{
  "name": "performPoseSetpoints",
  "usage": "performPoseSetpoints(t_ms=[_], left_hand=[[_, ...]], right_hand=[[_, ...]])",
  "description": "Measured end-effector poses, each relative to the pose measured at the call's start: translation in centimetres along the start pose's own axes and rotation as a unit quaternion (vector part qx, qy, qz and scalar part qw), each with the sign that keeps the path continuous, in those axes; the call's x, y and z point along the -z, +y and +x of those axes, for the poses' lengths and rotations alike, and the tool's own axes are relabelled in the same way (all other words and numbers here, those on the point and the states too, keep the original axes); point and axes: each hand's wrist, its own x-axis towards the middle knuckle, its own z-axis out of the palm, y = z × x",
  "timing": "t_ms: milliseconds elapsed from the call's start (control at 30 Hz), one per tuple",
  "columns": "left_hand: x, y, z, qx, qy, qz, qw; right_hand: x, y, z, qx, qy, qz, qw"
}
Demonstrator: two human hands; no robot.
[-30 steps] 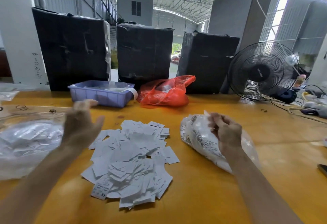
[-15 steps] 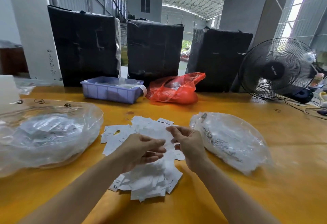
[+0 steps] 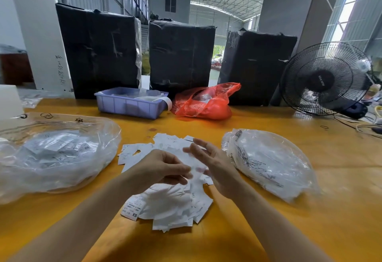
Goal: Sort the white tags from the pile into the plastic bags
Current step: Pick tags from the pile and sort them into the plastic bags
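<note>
hands over white tags (piled)

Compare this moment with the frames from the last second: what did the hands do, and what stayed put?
The left hand came in from beside the left bag, and the right hand left the right bag. Both met over the tag pile. The left now pinches a tag; the right's fingers have opened since half a second ago. Bags, pile, tray and fan stayed put.
</note>
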Motion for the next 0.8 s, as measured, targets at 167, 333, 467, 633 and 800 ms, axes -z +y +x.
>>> performPoseSetpoints(t_ms=[167, 333, 467, 633, 800], left_hand=[[0.8, 0.3, 0.0, -0.009, 0.037, 0.025, 0.999], [0.6, -0.1, 0.6, -0.008, 0.136, -0.082, 0.987], [-0.7, -0.1, 0.7, -0.014, 0.131, -0.160, 0.978], [0.0, 0.4, 0.8, -0.037, 0.222, -0.230, 0.947], [1.7, 0.6, 0.7, -0.039, 0.267, -0.251, 0.930]], right_hand=[[0.2, 0.1, -0.2, -0.033, -0.006, 0.000, 0.999], [-0.1, 0.1, -0.2, 0.006, 0.014, 0.052, 0.999], [-1.3, 0.1, -0.2, 0.021, 0.045, 0.108, 0.993], [-1.9, 0.5, -0.3, 0.107, 0.056, -0.123, 0.985], [-3.7, 1.5, -1.0, 0.231, -0.072, -0.381, 0.892]])
